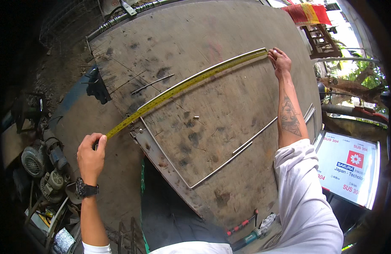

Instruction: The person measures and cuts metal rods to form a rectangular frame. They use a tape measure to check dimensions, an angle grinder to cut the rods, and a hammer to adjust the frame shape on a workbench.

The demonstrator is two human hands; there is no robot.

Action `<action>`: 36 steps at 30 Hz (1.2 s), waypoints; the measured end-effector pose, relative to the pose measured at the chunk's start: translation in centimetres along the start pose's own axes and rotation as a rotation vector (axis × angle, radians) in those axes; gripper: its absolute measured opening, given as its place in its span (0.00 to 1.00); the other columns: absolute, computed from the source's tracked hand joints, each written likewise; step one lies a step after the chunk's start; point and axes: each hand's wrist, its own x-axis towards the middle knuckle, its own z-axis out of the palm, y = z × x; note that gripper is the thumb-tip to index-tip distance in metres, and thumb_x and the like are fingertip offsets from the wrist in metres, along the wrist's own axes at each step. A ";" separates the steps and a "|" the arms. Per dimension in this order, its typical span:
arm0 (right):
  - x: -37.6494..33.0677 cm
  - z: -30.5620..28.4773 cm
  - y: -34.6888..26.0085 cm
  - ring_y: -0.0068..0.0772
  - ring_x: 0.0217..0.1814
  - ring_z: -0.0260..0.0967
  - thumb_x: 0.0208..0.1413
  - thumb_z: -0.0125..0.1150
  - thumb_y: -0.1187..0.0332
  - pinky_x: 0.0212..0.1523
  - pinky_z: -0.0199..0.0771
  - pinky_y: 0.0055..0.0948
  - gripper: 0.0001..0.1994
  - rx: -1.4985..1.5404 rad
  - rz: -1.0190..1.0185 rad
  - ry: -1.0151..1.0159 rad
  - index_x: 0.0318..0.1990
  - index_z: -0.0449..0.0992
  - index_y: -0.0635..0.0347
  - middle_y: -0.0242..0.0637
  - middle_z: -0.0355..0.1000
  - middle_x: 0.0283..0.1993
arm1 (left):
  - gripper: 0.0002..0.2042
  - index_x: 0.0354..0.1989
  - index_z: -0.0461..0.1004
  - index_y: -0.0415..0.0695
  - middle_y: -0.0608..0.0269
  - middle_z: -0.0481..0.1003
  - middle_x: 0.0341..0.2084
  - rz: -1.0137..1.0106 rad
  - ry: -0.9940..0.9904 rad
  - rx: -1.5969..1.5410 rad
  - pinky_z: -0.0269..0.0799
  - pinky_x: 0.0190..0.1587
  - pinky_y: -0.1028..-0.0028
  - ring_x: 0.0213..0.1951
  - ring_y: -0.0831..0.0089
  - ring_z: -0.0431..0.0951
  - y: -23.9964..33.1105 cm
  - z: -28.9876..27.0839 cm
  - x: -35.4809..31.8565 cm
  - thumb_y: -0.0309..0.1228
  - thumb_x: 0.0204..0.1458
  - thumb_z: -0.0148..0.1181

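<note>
— What's going on at that worktop (246,34)?

— Measuring, by the look of it. A yellow tape measure (178,87) is stretched along the long side of a thin metal rod frame (212,173) that lies flat on the worn board. The left hand (90,157) has its grip closed around the tape's case end, thumb on top, just off the near left corner of the frame. The right hand (280,61) is far out at the other corner, fingers pinched down on the tape's tip where the frame's rail ends.

— So the tape is tight?

— It runs from hand to hand, right beside the rail; any curve may be only the lens. It looks taut to me.

— What does the next move call for?

— I'd judge a reading at the left end, so the tip must stay pinned on the corner and the tape must lie against the rail, not across it. If the right fingers slip, the figure is off.

— Anything else lying about?

— A loose short rod (153,84) on the board above the tape, a black clamp (96,86) at the worktop's left edge, and old motors (43,165) down on the floor to the left.
</note>
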 end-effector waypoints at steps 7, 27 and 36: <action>5.0 -1.4 3.6 0.35 0.56 0.83 0.61 0.71 0.59 0.60 0.79 0.34 0.20 -0.781 -0.262 0.080 0.58 0.85 0.55 0.44 0.85 0.55 | 0.13 0.41 0.82 0.39 0.55 0.79 0.32 -0.044 -0.047 0.010 0.74 0.46 0.63 0.38 0.58 0.80 0.7 -0.2 0.6 0.38 0.64 0.64; 7.3 -2.8 7.3 0.26 0.55 0.80 0.65 0.74 0.57 0.59 0.77 0.26 0.18 -0.445 -0.359 0.012 0.54 0.87 0.60 0.36 0.85 0.53 | 0.15 0.42 0.85 0.44 0.53 0.82 0.37 -0.079 -0.077 -0.004 0.76 0.47 0.56 0.43 0.50 0.82 -0.2 -0.7 -0.3 0.44 0.62 0.63; 7.4 -2.9 6.9 0.24 0.55 0.78 0.64 0.74 0.56 0.60 0.75 0.22 0.18 -0.479 -0.312 0.074 0.54 0.87 0.58 0.33 0.85 0.53 | 0.14 0.41 0.85 0.44 0.55 0.81 0.36 -0.009 -0.020 0.029 0.76 0.47 0.57 0.43 0.51 0.82 -0.6 -0.8 0.6 0.43 0.63 0.64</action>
